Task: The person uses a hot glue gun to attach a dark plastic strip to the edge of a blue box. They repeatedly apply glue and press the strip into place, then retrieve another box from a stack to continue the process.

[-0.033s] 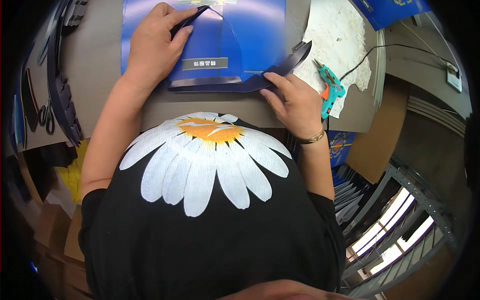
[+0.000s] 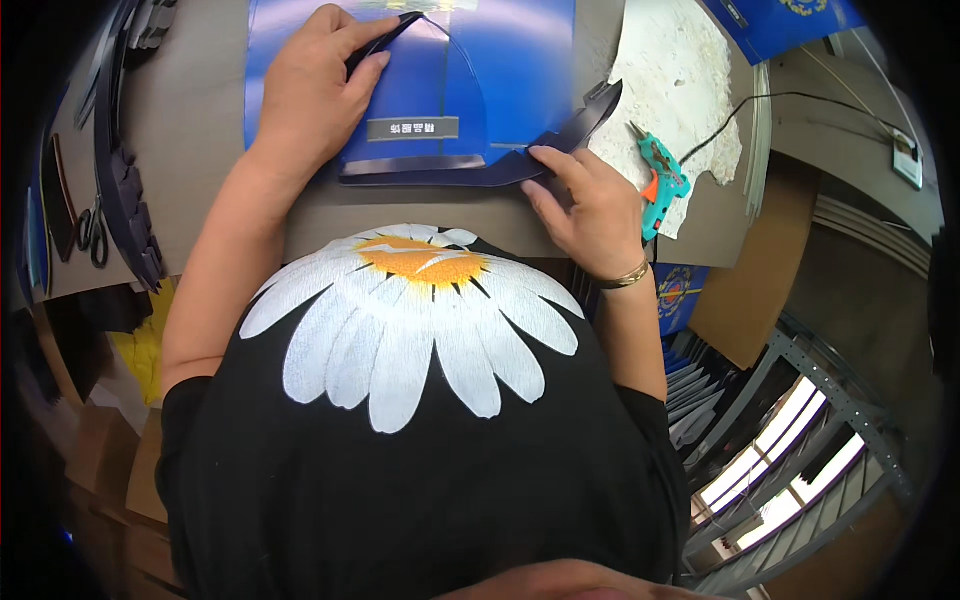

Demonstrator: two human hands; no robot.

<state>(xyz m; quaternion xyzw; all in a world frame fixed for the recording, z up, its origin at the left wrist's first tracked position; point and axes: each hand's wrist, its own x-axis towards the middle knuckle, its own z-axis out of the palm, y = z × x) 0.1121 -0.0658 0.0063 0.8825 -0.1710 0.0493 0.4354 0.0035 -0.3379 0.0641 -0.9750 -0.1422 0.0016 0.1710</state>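
A glossy blue printed board (image 2: 535,60) lies on the work table in front of me. It has a curved flap outline and a small grey label. A dark, flexible strip (image 2: 485,172) follows its near edge, and its loose right end curls up off the table. My left hand (image 2: 318,95) is closed on a dark strip piece at the top of the curve, thumb and fingers pinching it. Toward the right, my right hand (image 2: 592,208) pinches the near strip between thumb and forefinger at the board's lower right corner.
A teal glue gun (image 2: 663,185) with an orange trigger rests on a glue-crusted white sheet (image 2: 690,80) at right; its black cord (image 2: 760,95) trails rightward. Scissors (image 2: 93,235) and more dark strips (image 2: 130,200) lie at the left edge. Another blue board (image 2: 775,25) sits far right.
The blue board and its strip have shifted very slightly to the right. Both hands keep the same grip.
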